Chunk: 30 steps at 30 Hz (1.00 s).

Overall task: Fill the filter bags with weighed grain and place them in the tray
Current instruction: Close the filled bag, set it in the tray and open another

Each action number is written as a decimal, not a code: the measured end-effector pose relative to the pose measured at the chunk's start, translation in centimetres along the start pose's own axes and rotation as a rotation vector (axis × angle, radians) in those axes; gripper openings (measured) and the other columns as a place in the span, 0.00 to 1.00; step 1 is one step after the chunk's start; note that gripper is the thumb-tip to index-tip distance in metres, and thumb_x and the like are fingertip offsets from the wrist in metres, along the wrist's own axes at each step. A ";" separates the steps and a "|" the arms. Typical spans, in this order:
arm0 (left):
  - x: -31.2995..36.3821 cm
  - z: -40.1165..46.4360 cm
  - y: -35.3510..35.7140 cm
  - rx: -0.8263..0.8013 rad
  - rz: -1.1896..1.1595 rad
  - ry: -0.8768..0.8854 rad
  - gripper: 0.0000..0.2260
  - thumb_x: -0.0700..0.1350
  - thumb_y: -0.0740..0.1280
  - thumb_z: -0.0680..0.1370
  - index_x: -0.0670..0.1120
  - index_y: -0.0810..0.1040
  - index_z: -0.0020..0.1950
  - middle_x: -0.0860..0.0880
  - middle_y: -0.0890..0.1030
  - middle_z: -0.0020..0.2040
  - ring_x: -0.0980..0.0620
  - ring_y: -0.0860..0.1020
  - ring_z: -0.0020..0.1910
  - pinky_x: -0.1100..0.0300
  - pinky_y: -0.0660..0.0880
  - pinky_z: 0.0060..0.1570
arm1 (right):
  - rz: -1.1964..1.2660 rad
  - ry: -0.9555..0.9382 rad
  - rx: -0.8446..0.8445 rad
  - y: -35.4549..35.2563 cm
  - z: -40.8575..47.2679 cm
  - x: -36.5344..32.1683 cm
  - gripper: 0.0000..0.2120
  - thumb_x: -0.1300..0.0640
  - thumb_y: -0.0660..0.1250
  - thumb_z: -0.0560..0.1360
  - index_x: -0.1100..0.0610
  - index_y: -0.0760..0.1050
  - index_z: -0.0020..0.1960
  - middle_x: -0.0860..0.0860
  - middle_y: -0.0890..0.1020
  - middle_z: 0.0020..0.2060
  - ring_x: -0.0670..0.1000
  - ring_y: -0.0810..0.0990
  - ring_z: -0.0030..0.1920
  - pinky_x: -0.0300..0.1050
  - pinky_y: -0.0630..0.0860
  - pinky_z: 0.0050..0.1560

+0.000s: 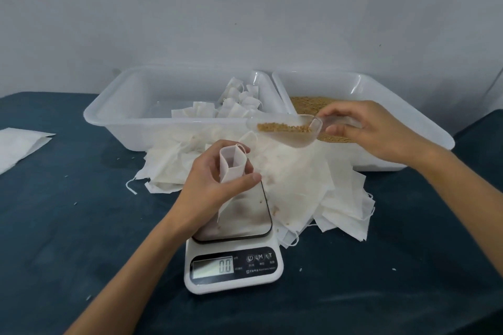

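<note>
One filter bag (231, 168) pinched btwn left fingers (245, 181).

A dark blue cloth (68, 226) covers the table. Behind it stands a plain pale wall (245, 8). At the left edge of the cloth lies a flat white sheet (19, 147), well apart from the other things. A few small pale crumbs (300, 269) are scattered on the cloth.

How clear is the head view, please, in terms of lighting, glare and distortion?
Head view: soft, even light with faint shadows; glare on the right tray's rim; the scale display reads 0.0 sharply; wide-angle bending curves the table edges; slight softness throughout.
</note>
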<state>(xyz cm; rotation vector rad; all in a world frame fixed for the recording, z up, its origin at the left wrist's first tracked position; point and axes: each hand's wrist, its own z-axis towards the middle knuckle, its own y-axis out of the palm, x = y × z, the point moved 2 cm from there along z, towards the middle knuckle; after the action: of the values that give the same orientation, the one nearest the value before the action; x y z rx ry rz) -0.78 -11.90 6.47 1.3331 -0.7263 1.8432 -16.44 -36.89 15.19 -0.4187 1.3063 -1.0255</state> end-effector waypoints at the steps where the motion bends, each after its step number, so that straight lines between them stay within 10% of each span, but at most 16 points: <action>1: 0.0 -0.1 0.0 -0.001 -0.005 -0.005 0.14 0.44 0.78 0.74 0.48 0.79 0.57 0.45 0.84 0.46 0.51 0.82 0.46 0.62 0.80 0.48 | -0.014 -0.021 -0.005 0.4 -0.2 -0.8 0.09 0.63 0.70 0.79 0.57 0.81 0.58 0.44 0.85 0.53 0.37 0.80 0.58 0.27 0.72 0.56; 6: 0.0 -0.2 0.1 0.016 -0.017 -0.019 0.18 0.41 0.78 0.74 0.46 0.79 0.62 0.46 0.85 0.51 0.50 0.84 0.51 0.56 0.81 0.55 | -0.164 -0.102 -0.008 0.5 -0.6 -3.5 0.12 0.61 0.72 0.77 0.53 0.82 0.59 0.35 0.82 0.52 0.28 0.77 0.55 0.20 0.67 0.52; 13: -0.3 -0.4 0.4 0.031 -0.002 -0.047 0.19 0.46 0.79 0.73 0.49 0.79 0.61 0.44 0.85 0.51 0.42 0.84 0.54 0.45 0.81 0.59 | -0.505 -0.288 0.041 -0.2 -0.1 -5.0 0.12 0.64 0.72 0.75 0.58 0.83 0.58 0.46 0.82 0.47 0.42 0.69 0.43 0.39 0.61 0.51; 20: -0.5 -0.3 0.5 0.051 0.058 -0.064 0.17 0.48 0.80 0.73 0.58 0.79 0.58 0.56 0.85 0.55 0.55 0.84 0.56 0.60 0.79 0.59 | -0.630 -0.331 0.058 -0.3 0.3 -5.8 0.13 0.66 0.72 0.76 0.56 0.82 0.59 0.52 0.83 0.51 0.59 0.79 0.50 0.56 0.61 0.69; 25: -0.8 -0.2 0.4 0.051 0.047 -0.074 0.23 0.48 0.80 0.73 0.49 0.79 0.65 0.51 0.85 0.57 0.47 0.84 0.58 0.39 0.76 0.67 | -0.638 -0.305 0.071 -0.1 0.3 -6.4 0.12 0.64 0.71 0.76 0.57 0.82 0.59 0.53 0.83 0.52 0.62 0.79 0.54 0.61 0.58 0.74; 30: -0.8 -0.3 0.5 0.052 0.037 -0.098 0.24 0.46 0.80 0.73 0.47 0.78 0.66 0.50 0.85 0.58 0.47 0.84 0.58 0.38 0.75 0.68 | -0.664 -0.302 0.086 0.1 0.1 -6.9 0.13 0.65 0.71 0.76 0.58 0.82 0.60 0.55 0.83 0.52 0.63 0.79 0.56 0.61 0.56 0.75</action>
<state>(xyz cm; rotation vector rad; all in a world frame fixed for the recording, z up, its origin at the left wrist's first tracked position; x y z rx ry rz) -1.19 -12.17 5.63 1.4608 -0.7632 1.8471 -15.78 -31.33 19.24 -0.9406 0.8547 -1.4906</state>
